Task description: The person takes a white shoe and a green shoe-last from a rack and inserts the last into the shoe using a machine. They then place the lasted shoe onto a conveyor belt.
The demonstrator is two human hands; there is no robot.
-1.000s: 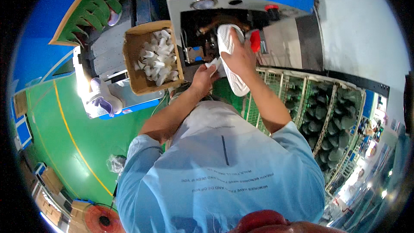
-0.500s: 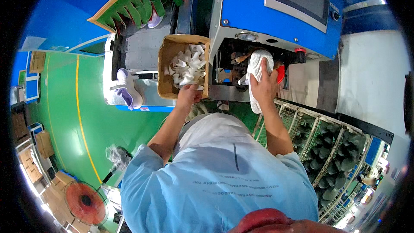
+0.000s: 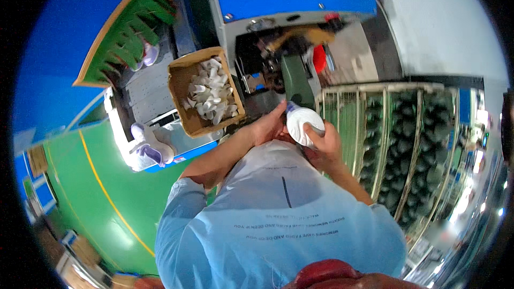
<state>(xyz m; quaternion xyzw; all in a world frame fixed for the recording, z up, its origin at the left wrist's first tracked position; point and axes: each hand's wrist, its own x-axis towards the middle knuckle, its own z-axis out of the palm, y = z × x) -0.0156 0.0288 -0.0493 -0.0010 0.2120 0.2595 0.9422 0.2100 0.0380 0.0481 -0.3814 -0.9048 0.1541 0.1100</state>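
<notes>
Two hands are wrapped around one white shoe (image 3: 304, 124), held up in front of the chest. The right hand (image 3: 323, 144) grips its side with curled fingers; the left hand (image 3: 270, 127) holds its other side. A cardboard box (image 3: 205, 92) of white pieces sits just left.

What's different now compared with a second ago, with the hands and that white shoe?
The white shoe has come down from in front of the blue machine to chest height. The left hand, which reached toward the cardboard box half a second ago, is back on the shoe. The right hand kept its grip. The box is still full of white pieces.
</notes>
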